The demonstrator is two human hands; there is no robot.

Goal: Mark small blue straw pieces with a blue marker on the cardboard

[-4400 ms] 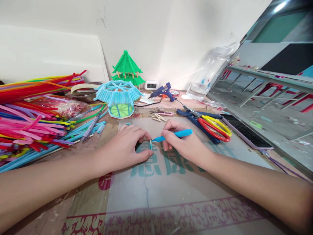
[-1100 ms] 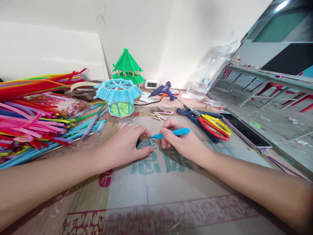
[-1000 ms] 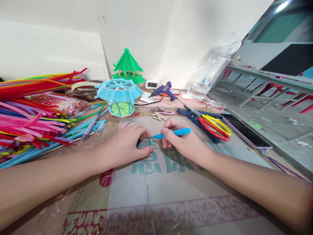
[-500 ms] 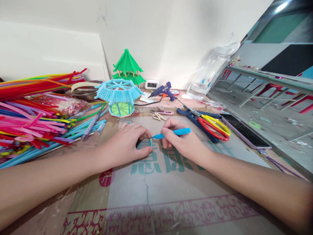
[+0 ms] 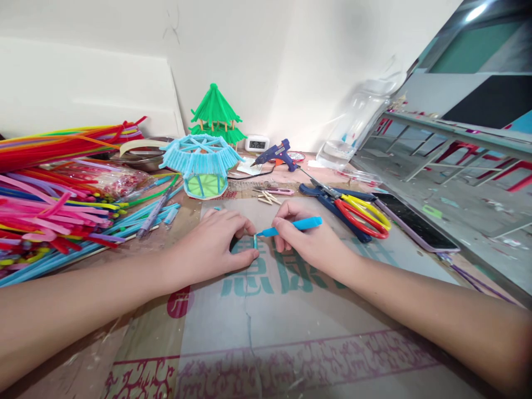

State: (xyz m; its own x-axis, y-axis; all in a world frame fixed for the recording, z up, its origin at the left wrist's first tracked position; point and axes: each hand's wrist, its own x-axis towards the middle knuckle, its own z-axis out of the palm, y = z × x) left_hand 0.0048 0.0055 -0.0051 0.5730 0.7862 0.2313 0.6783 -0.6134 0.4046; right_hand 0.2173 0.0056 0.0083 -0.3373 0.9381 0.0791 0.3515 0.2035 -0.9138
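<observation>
My right hand is closed round a blue marker, whose tip points left and meets a short thin stick. The stick is partly blue and stands roughly upright between the thumb and forefinger of my left hand. That hand rests on the cardboard sheet, its other fingers curled and partly hidden. Beyond my hands lie several short bare wooden sticks and a pink craft knife.
Pipe cleaners are heaped at the left. Behind stand a blue pavilion model, a green one, a small clock and a glue gun. At the right lie scissors, blue-handled pliers and a phone.
The marker tip shifts very slightly along the stick, and the stick shows more blue. Both hands keep almost the same place and grip.
</observation>
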